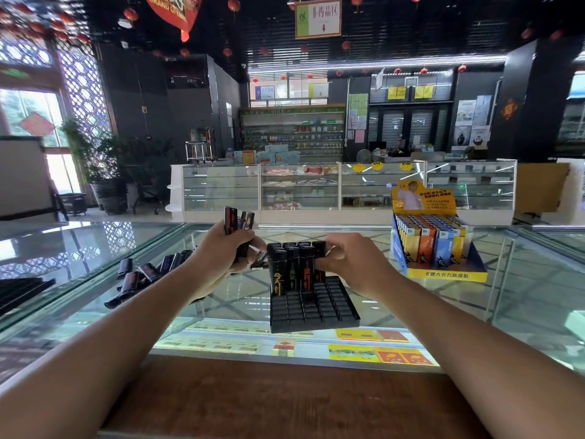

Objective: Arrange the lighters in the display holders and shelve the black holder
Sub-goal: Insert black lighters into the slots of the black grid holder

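A black slotted holder point(316, 312) stands on the glass counter, with several black lighters point(292, 267) upright in its back rows and empty slots in front. My left hand point(221, 251) grips a bunch of black lighters point(239, 221) just left of the holder. My right hand point(348, 264) pinches a black lighter at the right end of the standing rows. A pile of loose black lighters point(148, 274) lies on the glass to the left.
A yellow and blue display box point(443, 274) full of coloured lighters stands at the right on the glass counter point(522, 296). A dark tray point(19, 289) lies at the far left edge. A wooden ledge point(269, 397) runs along the near side.
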Motion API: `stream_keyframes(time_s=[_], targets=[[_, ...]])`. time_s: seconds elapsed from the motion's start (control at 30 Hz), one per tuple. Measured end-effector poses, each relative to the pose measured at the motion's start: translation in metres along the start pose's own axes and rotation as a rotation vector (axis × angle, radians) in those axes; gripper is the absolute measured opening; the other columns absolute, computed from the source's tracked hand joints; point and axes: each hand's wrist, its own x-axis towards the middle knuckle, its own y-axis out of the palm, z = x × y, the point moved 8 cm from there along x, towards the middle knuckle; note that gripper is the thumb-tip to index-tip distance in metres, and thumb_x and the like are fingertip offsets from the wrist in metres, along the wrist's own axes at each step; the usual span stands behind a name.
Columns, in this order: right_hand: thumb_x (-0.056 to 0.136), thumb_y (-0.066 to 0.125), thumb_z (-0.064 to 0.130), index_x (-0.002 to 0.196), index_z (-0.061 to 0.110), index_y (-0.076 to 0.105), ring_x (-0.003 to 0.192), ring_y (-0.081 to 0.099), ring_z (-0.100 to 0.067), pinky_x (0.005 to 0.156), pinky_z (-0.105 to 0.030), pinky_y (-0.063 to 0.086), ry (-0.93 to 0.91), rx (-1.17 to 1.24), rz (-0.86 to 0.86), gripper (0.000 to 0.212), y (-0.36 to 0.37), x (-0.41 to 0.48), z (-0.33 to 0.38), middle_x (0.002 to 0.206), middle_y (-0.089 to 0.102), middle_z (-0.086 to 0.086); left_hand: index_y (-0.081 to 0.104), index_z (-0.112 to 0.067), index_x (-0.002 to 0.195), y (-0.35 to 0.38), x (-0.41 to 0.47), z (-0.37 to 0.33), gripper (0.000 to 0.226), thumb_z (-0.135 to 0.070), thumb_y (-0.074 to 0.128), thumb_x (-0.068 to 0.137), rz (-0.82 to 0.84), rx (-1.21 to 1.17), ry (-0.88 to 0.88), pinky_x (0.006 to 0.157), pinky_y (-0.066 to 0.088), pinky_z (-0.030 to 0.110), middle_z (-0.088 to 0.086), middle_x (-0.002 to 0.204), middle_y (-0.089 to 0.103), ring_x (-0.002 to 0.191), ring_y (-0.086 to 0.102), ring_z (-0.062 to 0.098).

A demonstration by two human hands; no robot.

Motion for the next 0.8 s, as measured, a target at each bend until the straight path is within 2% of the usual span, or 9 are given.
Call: stream_keyframes(time_s=[0.1, 0.17, 0.23, 0.33, 0.43, 0.57, 0.67, 0.7, 0.8], targets=[[0.087, 0.080, 0.051, 0.096, 0.024, 0.072, 0.089, 0.074, -0.016, 0.091, -0.049, 0.058, 0.003, 0.050, 0.108, 0.030, 0.005, -0.001, -0.003, 0.092, 0.078, 0.007, 0.063, 0.012, 0.107, -0.006, 0.000, -0.013, 0.027, -0.011, 0.049, 0.108, -0.031, 0.039, 0.089, 0.039, 0.029, 0.018, 0.016, 0.082, 0.075, 0.048, 0.048, 0.013], [0.085, 0.074, 0.061, 0.109, 0.024, 0.072, 0.095, 0.074, -0.016, 0.095, -0.049, 0.057, 0.028, 0.090, 0.123, 0.044, 0.005, -0.004, -0.002, 0.102, 0.078, 0.005, 0.067, 0.002, 0.106, -0.011, -0.001, -0.021, 0.020, -0.015, 0.057, 0.105, -0.073, 0.068, 0.152, 0.046, 0.034, 0.020, 0.016, 0.093, 0.077, 0.060, 0.056, 0.015], [0.093, 0.071, 0.056, 0.120, 0.021, 0.070, 0.099, 0.073, -0.015, 0.097, -0.045, 0.057, 0.065, 0.141, 0.091, 0.045, -0.003, -0.007, 0.002, 0.109, 0.077, 0.003, 0.069, -0.010, 0.111, -0.016, -0.004, -0.025, 0.014, -0.018, 0.065, 0.101, -0.145, 0.115, 0.181, 0.058, 0.041, 0.025, 0.007, 0.085, 0.076, 0.067, 0.063, 0.012], [0.102, 0.065, 0.038, 0.119, 0.021, 0.070, 0.098, 0.068, -0.006, 0.093, -0.033, 0.056, -0.018, 0.163, -0.075, 0.024, -0.027, -0.011, 0.020, 0.107, 0.073, 0.010, 0.070, -0.024, 0.111, -0.013, -0.007, -0.030, 0.015, -0.016, 0.069, 0.098, -0.142, 0.137, 0.221, 0.063, 0.042, 0.028, 0.002, 0.078, 0.075, 0.072, 0.064, 0.016], [0.102, 0.066, 0.029, 0.119, 0.020, 0.069, 0.092, 0.066, -0.001, 0.080, -0.017, 0.051, -0.159, 0.248, -0.267, 0.019, -0.049, -0.019, 0.047, 0.100, 0.071, 0.015, 0.068, -0.025, 0.119, -0.001, -0.016, -0.045, 0.025, -0.010, 0.069, 0.098, -0.079, 0.255, 0.340, 0.060, 0.045, 0.027, 0.001, 0.093, 0.080, 0.084, 0.072, 0.022], [0.100, 0.071, 0.028, 0.119, 0.022, 0.068, 0.091, 0.068, -0.005, 0.078, -0.019, 0.054, -0.271, 0.329, -0.284, 0.021, -0.044, -0.024, 0.085, 0.097, 0.073, 0.013, 0.063, -0.028, 0.112, 0.018, -0.030, -0.062, 0.025, -0.020, 0.077, 0.092, -0.043, 0.580, 0.517, 0.069, 0.061, 0.044, -0.012, 0.092, 0.079, 0.078, 0.076, 0.017], [0.096, 0.075, 0.022, 0.110, 0.020, 0.071, 0.089, 0.067, -0.005, 0.078, -0.018, 0.053, -0.295, 0.323, -0.278, 0.014, -0.036, -0.024, 0.095, 0.093, 0.071, 0.012, 0.062, -0.030, 0.105, 0.029, -0.036, -0.063, 0.026, -0.026, 0.081, 0.087, -0.028, 0.630, 0.518, 0.064, 0.058, 0.032, -0.016, 0.086, 0.076, 0.072, 0.072, 0.010], [0.096, 0.075, 0.019, 0.106, 0.018, 0.072, 0.088, 0.067, -0.006, 0.078, -0.017, 0.053, -0.299, 0.320, -0.278, 0.011, -0.036, -0.023, 0.095, 0.091, 0.071, 0.012, 0.062, -0.028, 0.104, 0.031, -0.037, -0.061, 0.026, -0.026, 0.082, 0.087, -0.009, 0.599, 0.512, 0.067, 0.060, 0.035, -0.014, 0.085, 0.076, 0.073, 0.073, 0.010], [0.097, 0.073, 0.014, 0.101, 0.015, 0.071, 0.086, 0.067, -0.009, 0.079, -0.024, 0.055, -0.278, 0.399, -0.315, 0.005, -0.043, -0.020, 0.087, 0.089, 0.071, 0.009, 0.064, -0.025, 0.105, 0.030, -0.034, -0.058, 0.023, -0.022, 0.080, 0.089, 0.011, 0.496, 0.486, 0.075, 0.059, 0.060, -0.004, 0.086, 0.079, 0.075, 0.076, 0.028]])
